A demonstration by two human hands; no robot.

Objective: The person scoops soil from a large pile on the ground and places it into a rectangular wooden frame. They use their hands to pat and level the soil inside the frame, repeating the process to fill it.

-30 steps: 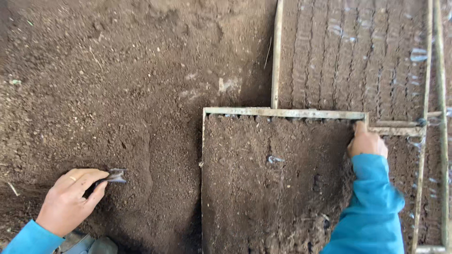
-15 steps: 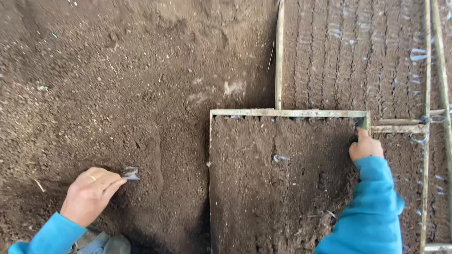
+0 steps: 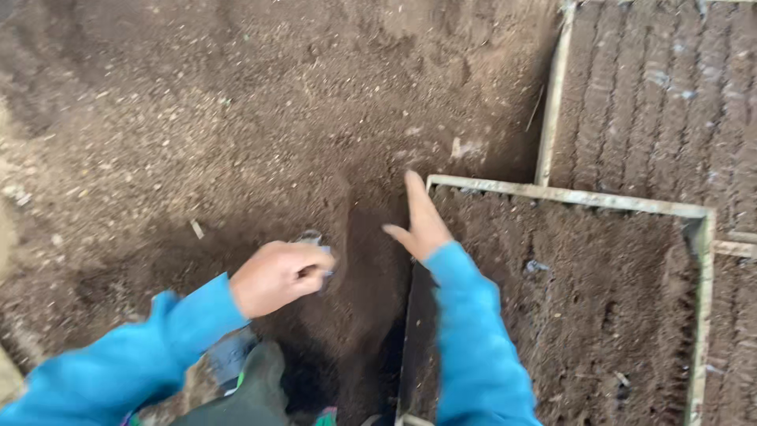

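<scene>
My left hand point(image 3: 276, 276) is closed around a small grey-white scrap, held just above the loose dark soil point(image 3: 197, 126). My right hand point(image 3: 422, 221) is flat with fingers stretched out, resting at the near-left corner of a square metal frame point(image 3: 568, 195) filled with soil. Both my arms wear bright blue sleeves. The frame lies on the ground at the right, its soil surface roughly levelled.
Beyond the frame lies a ridged bed of pressed soil rows point(image 3: 654, 95) bordered by a metal bar point(image 3: 552, 102). A deep groove in the soil point(image 3: 363, 315) runs along the frame's left side. My dark boot point(image 3: 252, 390) shows at the bottom edge.
My right hand left the frame's far-right corner and swept across to its left corner. My left hand, with the scrap, shifted right toward it. The view moved left.
</scene>
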